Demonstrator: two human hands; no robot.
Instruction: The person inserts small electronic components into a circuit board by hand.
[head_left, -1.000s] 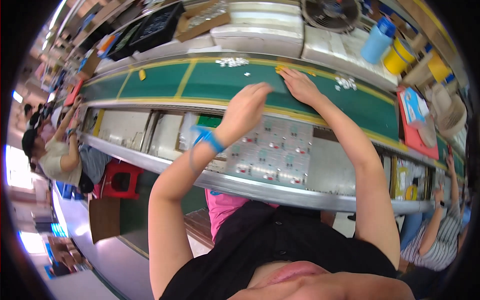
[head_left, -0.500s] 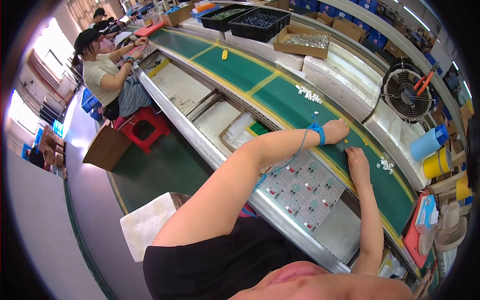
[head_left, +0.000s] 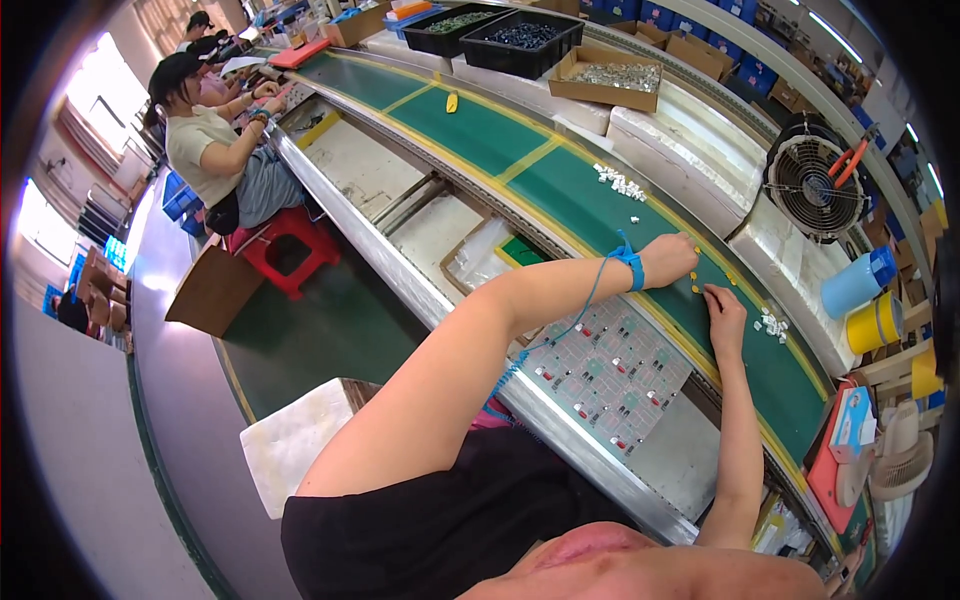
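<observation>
On the green belt point(head_left: 560, 190), both hands (fingers' grip unclear) now flank small yellow parts point(head_left: 696, 283).

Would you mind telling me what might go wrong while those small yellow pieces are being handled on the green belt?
1. The small yellow pieces lie loose on the green belt between the left hand and the right hand; a careless brush might scatter them.
2. The coiled blue cord from the wrist strap hangs over the tray of red and white parts and could snag or drag some.
</observation>
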